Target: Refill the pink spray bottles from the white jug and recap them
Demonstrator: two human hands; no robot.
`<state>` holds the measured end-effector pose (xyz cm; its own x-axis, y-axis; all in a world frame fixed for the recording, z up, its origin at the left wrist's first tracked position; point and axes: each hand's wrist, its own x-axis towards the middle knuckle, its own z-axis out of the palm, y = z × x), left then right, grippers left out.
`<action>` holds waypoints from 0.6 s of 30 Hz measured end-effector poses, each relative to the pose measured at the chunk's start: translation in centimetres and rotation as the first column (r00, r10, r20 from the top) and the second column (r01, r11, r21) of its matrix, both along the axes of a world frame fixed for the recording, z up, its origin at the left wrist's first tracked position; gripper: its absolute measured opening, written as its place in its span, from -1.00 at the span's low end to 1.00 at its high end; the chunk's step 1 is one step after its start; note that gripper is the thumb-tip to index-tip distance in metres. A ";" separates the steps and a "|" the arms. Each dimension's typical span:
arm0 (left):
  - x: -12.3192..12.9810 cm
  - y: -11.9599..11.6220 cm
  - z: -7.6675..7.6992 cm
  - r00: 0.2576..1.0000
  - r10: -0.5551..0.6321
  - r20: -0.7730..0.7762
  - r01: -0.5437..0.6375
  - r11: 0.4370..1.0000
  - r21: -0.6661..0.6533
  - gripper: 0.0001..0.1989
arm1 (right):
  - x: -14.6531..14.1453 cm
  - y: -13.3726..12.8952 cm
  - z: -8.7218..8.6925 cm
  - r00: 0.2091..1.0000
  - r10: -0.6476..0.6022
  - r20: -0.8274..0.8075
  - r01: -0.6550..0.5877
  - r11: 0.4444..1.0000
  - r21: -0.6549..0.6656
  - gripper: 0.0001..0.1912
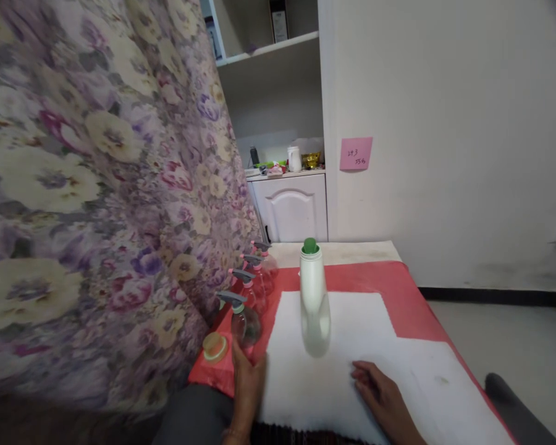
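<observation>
My left hand point(249, 378) is at the near spray bottle point(246, 326), a clear one with a grey trigger head and pale green collar. Its thumb and fingers are apart, near the bottle's base; whether they touch it I cannot tell. My right hand point(380, 394) is over the white cloth, fingers loosely bent and apart from the thumb, with nothing visible in them. Between and beyond the hands stands a pale green jug-like bottle point(314, 309), a green cap point(310, 245) showing at its mouth. Left of the near spray bottle lies a round yellowish lid-like thing point(215, 347).
Several pink-collared spray bottles point(256, 295) line the table's left side. A white cloth point(352, 321) overlies a red cover point(375, 278). The floral curtain point(120, 185) hangs close on the left. Behind stand a white cabinet point(294, 207) and a wall with a pink note point(356, 154).
</observation>
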<state>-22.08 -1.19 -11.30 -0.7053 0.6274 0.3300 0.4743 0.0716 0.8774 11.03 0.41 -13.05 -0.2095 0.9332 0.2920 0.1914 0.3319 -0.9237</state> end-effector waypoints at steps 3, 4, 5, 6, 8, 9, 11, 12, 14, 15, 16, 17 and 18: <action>2.2 -1.3 -1.1 0.997 -0.063 -0.045 0.061 0.998 -0.031 -0.14 | 0.0 0.0 0.2 1.000 0.020 0.009 -0.020 1.000 -0.017 -0.67; 3.1 -1.6 -1.6 0.993 -0.089 -0.071 0.087 0.996 -0.036 -0.19 | -0.1 0.0 0.3 1.000 0.018 0.006 -0.018 1.000 -0.018 -0.68; 4.0 -2.0 -2.3 0.987 -0.127 -0.104 0.123 0.991 -0.044 -0.25 | -0.1 0.0 0.4 1.000 0.015 0.002 -0.015 1.000 -0.015 -0.68; 4.9 -2.2 -2.9 0.963 -0.199 -0.182 0.190 0.979 -0.068 -0.32 | -0.2 0.0 0.5 1.000 0.015 0.000 -0.015 1.000 -0.011 -0.69; 6.2 -2.6 -4.1 0.872 -0.339 -0.352 0.297 0.940 -0.168 -0.43 | -0.2 0.0 0.6 1.000 0.013 0.000 -0.013 1.000 -0.002 -0.69; 6.6 -2.7 -4.6 0.805 -0.409 -0.430 0.331 0.911 -0.246 -0.47 | -0.3 0.0 0.7 1.000 0.011 0.001 -0.011 1.000 0.002 -0.70; 6.8 -2.7 -5.2 0.675 -0.498 -0.545 0.334 0.864 -0.376 -0.51 | -0.3 0.1 0.8 1.000 0.009 0.001 -0.009 1.000 0.016 -0.71; 6.7 -2.6 -5.4 0.621 -0.517 -0.589 0.315 0.853 -0.417 -0.52 | -0.3 0.2 0.9 1.000 0.005 0.001 -0.005 1.000 0.023 -0.72; 6.1 -2.3 -5.7 0.544 -0.515 -0.663 0.267 0.855 -0.445 -0.53 | -0.4 0.3 1.2 1.000 -0.003 0.015 0.003 0.999 0.036 -0.74; 5.8 -2.2 -5.7 0.516 -0.502 -0.694 0.244 0.863 -0.442 -0.53 | -0.5 0.3 1.3 1.000 -0.012 0.029 0.011 0.999 0.040 -0.75; 5.7 -1.9 -5.8 0.492 -0.488 -0.721 0.228 0.871 -0.434 -0.53 | -0.7 0.4 1.5 0.999 -0.021 0.045 0.019 0.999 0.044 -0.76; 5.7 -1.7 -5.8 0.469 -0.475 -0.744 0.220 0.879 -0.423 -0.53 | -1.0 0.4 1.7 0.998 -0.034 0.060 0.031 0.998 0.049 -0.76; 5.8 -1.5 -5.9 0.447 -0.469 -0.762 0.227 0.883 -0.410 -0.52 | -1.5 0.3 1.8 0.997 -0.045 0.070 0.041 0.998 0.057 -0.75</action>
